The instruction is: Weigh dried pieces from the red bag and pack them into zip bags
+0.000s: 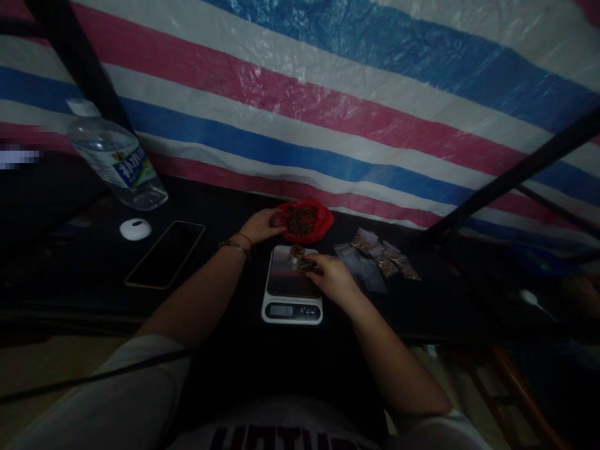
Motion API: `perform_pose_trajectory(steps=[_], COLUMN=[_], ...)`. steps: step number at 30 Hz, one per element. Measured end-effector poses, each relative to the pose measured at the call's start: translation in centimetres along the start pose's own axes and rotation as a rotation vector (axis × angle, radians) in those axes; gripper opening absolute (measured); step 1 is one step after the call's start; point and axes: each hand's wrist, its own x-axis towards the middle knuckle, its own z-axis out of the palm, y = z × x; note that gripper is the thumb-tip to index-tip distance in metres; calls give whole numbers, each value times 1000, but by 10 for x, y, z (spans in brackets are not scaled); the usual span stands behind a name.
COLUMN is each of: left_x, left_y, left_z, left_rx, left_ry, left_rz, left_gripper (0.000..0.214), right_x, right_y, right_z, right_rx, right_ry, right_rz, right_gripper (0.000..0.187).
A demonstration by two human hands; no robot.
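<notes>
Dark counter (246, 290) bearing a white scale (290, 289), with a red bag (324, 224) of brown bits just behind it.
The left hand (265, 226) rests its bent fingers against the bag's left edge; whether they pinch it, I cannot tell. The right hand (329, 274) reaches over the scale's right side, its fingers nearly closed on a brown clump (307, 265); just beyond the fingertips, to their left, a small cup (297, 252) stands on the scale.

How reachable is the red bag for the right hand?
Likely yes: the red bag lies open near the right hand, with the left hand only at its left edge.
</notes>
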Motion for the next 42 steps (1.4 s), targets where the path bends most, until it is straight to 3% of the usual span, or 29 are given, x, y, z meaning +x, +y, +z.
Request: perform_pose_trajectory(steps=[6, 13, 30, 42], left_x=[0, 0, 0, -1], left_y=[-1, 0, 5, 3], left_z=[0, 0, -2, -1], left_rx=[21, 36, 21, 30], left_ry=[4, -2, -10, 3], left_rz=[-1, -10, -31, -9], left_gripper=[62, 62, 62, 59], right_x=[-1, -2, -3, -6], right_y=[0, 5, 3, 0], right_z=[-4, -12, -8, -4], right_rx=[49, 135, 156, 167], right_ry=[46, 142, 223, 168], right_rz=[11, 15, -41, -75], right_gripper=[13, 5, 7, 9])
